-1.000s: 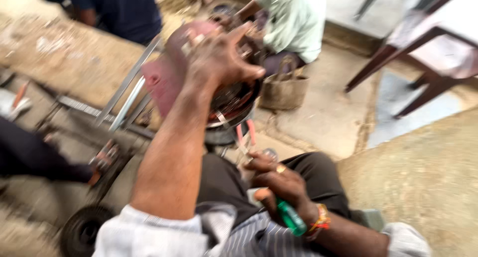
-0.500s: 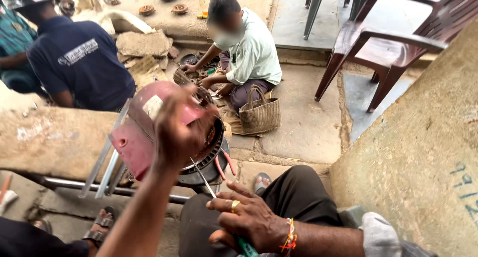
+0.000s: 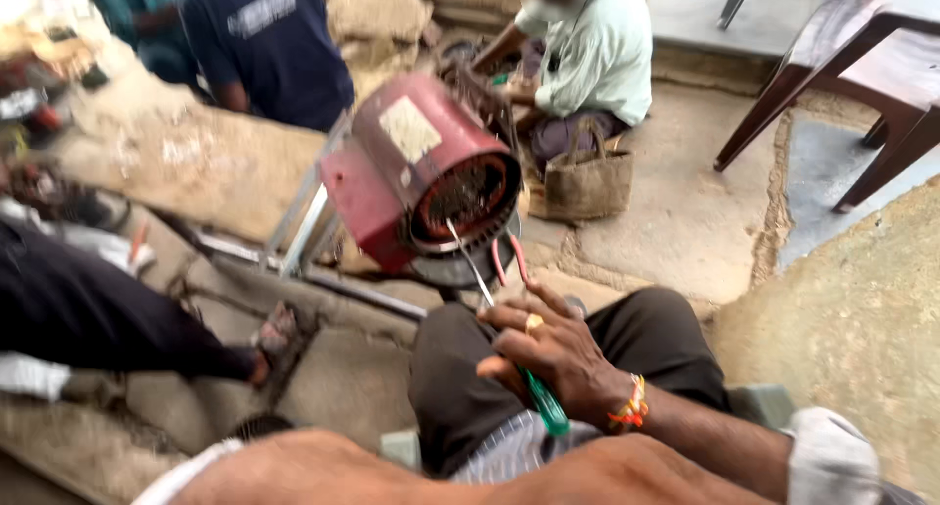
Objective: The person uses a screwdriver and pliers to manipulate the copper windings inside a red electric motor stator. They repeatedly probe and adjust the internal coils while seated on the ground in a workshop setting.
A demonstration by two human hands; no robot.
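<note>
Right hand [image 3: 548,353]: closed around a screwdriver [image 3: 534,392] with a green handle, the handle end jutting out below the palm toward the wearer's lap; a gold ring on one finger, an orange thread band at the wrist. The slim metal shaft runs up and left from the fingers, its tip reaching the open face of the motor. Left hand: only a bare forearm [image 3: 392,471] crosses the bottom edge of the view; the hand itself is out of frame. Electric motor [image 3: 431,172]: red cylindrical housing with a pale label patch on its side, tilted, its open end turned toward the wearer and showing the dark windings inside a ribbed ring; it sits on the ground in front of the wearer's knees, against a grey metal frame [image 3: 304,226]. Pliers [image 3: 509,260]: red handles, just below the motor's open face and right beside the screwdriver shaft. Surroundings: a seated person in a pale green shirt [image 3: 597,50] beyond the motor, a woven basket [image 3: 586,182] near that person, a person in a dark blue shirt [image 3: 269,45] at upper left, brown plastic chair [image 3: 832,84] at upper right, a sandalled foot [image 3: 274,339] on the stone floor at left.
</note>
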